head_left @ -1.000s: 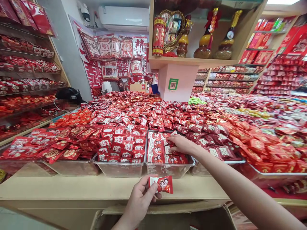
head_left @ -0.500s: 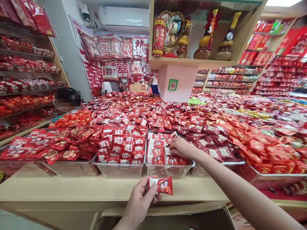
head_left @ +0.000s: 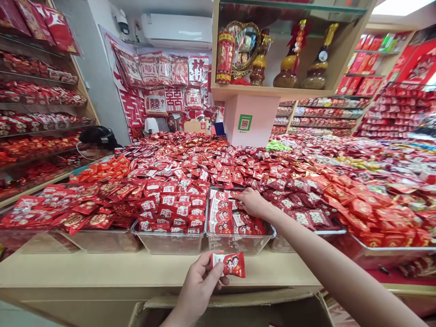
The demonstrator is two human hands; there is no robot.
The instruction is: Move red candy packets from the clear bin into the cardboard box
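My left hand [head_left: 200, 284] is closed around a wrapped candy [head_left: 233, 265], red and white with two cartoon figures, held low in front of the counter edge. My right hand [head_left: 254, 203] reaches into a clear plastic bin [head_left: 238, 242]. Its fingers are pressed together at a similar wrapped candy [head_left: 229, 194] towards the back of that bin; the fingertips are partly hidden. Inside the bin, matching candies [head_left: 221, 215] lie in a neat column on the left, while those on the right lie at angles.
Another clear bin [head_left: 170, 245] of red packets stands left of mine, and maroon packets [head_left: 308, 213] lie to the right. An open cardboard box [head_left: 235, 299] is below the counter [head_left: 112, 270]. A display cabinet [head_left: 272, 91] overhangs the candy heap. A person's head [head_left: 98, 138] shows at left.
My right hand has moved slightly left and farther back within the bin, uncovering candies at its right side. My left hand keeps its candy in place.
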